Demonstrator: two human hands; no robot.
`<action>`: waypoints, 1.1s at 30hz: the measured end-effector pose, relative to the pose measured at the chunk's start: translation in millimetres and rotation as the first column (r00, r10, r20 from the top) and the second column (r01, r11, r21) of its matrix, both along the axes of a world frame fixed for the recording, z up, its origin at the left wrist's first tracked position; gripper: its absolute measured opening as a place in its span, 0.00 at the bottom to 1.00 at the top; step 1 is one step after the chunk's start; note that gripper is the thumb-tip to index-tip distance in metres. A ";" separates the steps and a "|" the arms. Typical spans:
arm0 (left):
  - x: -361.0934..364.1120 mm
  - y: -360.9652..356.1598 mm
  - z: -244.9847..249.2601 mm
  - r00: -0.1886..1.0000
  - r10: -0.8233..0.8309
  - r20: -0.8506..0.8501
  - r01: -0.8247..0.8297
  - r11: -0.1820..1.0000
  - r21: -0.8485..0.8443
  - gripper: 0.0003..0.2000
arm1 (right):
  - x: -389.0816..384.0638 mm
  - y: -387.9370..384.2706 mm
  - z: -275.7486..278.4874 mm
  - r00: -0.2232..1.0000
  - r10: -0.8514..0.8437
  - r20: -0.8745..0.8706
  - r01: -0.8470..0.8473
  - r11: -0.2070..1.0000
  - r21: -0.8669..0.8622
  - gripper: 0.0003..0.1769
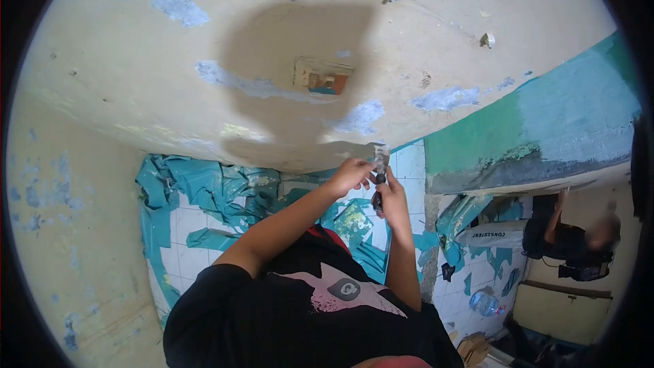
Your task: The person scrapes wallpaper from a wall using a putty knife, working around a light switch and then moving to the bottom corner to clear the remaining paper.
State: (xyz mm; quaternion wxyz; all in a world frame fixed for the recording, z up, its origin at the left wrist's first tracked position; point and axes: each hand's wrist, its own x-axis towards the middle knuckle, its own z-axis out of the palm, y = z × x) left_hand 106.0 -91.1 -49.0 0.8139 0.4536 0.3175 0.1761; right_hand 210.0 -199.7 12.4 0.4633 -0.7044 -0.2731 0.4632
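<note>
My two hands meet low in front of the wall. My left hand [351, 174] has its fingers curled around the top of a small grey metal piece [381, 157]. My right hand [388, 197] grips a dark tool handle [377, 199] just below it. What the tool is stays too small to tell. Above the hands, an open switch box [321, 76] sits in the cream wall, inside my shadow.
Torn teal plastic sheeting [218, 194] covers the white tiled floor [187, 255]. A teal-painted wall [545, 123] stands at right. Another person [579, 238] sits at the far right. A plastic water bottle [485, 303] and a white sack [494, 234] lie on the floor.
</note>
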 end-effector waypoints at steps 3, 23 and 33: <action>20.8 3.7 14.4 0.997 -0.032 0.063 0.033 0.999 -0.018 0.16 | 18.8 16.5 34.9 0.996 -0.084 -0.039 0.082 0.995 -0.055 0.34; 50.0 -4.9 -59.7 0.968 -0.095 -0.231 0.100 0.995 0.012 0.17 | 61.6 30.8 -99.9 0.974 0.095 0.205 -0.062 0.984 -0.164 0.33; 41.2 -35.1 -12.2 0.997 0.072 -0.014 -0.069 0.979 0.192 0.14 | 41.5 -3.4 -0.7 0.959 0.136 0.249 -0.105 0.985 -0.137 0.37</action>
